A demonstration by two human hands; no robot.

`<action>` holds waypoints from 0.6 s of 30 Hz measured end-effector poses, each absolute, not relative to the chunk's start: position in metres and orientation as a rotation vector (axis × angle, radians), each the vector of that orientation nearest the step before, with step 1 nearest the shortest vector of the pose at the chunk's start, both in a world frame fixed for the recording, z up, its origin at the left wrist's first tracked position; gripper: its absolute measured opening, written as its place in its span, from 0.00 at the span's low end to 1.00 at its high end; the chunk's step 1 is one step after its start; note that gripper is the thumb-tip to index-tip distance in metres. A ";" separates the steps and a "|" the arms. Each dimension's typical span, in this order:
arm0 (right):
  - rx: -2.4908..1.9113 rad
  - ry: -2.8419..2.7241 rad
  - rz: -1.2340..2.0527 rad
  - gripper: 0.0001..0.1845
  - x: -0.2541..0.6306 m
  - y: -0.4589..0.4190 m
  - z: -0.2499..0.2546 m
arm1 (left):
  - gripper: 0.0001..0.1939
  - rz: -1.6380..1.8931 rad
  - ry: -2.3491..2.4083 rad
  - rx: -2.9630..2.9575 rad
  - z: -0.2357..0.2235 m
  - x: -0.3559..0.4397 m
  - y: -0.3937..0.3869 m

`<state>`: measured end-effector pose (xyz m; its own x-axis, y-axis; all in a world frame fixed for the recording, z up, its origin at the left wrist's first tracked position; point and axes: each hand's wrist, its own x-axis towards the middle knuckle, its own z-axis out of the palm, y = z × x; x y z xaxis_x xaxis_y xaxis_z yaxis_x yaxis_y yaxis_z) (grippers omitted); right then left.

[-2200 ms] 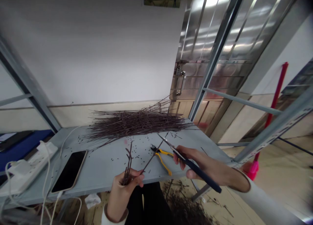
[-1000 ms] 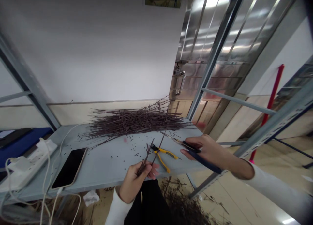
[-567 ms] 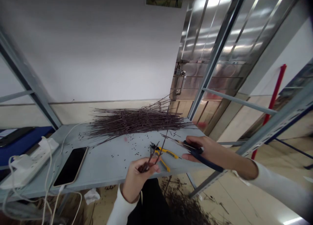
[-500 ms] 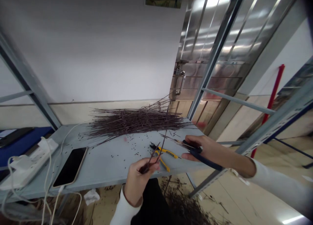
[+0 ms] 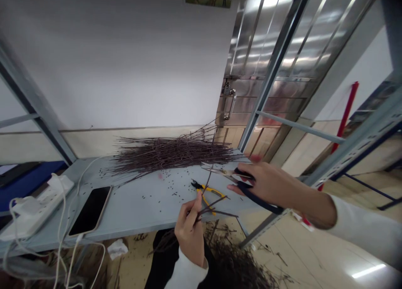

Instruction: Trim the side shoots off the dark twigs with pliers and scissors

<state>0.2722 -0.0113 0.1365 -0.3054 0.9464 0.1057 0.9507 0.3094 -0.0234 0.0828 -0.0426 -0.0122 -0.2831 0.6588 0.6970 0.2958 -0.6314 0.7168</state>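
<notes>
My left hand [image 5: 189,229] is closed on a few short dark twigs [image 5: 214,207], held low over the front edge of the grey table [image 5: 135,205]; the twigs point to the right. My right hand [image 5: 270,185] grips dark-handled scissors [image 5: 234,176] above the table's right end, blades pointing left. Yellow-handled pliers [image 5: 207,192] lie on the table between the two hands. A large pile of long dark twigs [image 5: 171,154] lies at the back of the table.
A black phone [image 5: 90,210] lies at the table's left, beside a white power strip [image 5: 34,207] with cables. Small dark chips dot the tabletop. Cut twigs litter the floor [image 5: 238,268] under the front edge. Metal rack posts stand left and right; a steel door is behind.
My left hand has dropped and turned, so its twigs now point right instead of up. My right hand with the scissors has risen slightly and stayed at the table's right end.
</notes>
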 end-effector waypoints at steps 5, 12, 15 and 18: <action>-1.920 -2.451 -0.257 0.20 0.277 -0.009 0.138 | 0.25 2.035 1.154 1.746 -0.016 0.083 -0.041; -1.877 -2.418 -0.025 0.20 0.283 -0.006 0.125 | 0.24 2.037 1.183 1.767 -0.019 0.081 -0.037; -1.831 -2.402 0.123 0.21 0.287 -0.004 0.118 | 0.24 2.015 1.174 1.769 -0.021 0.079 -0.037; -1.802 -2.402 0.211 0.21 0.288 -0.005 0.112 | 0.22 1.936 1.113 1.744 -0.019 0.074 -0.038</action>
<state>0.2883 -0.0050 0.1121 -0.2780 0.9603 0.0212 0.9420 0.2769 -0.1897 0.0745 -0.0381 -0.0190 -0.2133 0.6794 0.7021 0.2647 -0.6515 0.7109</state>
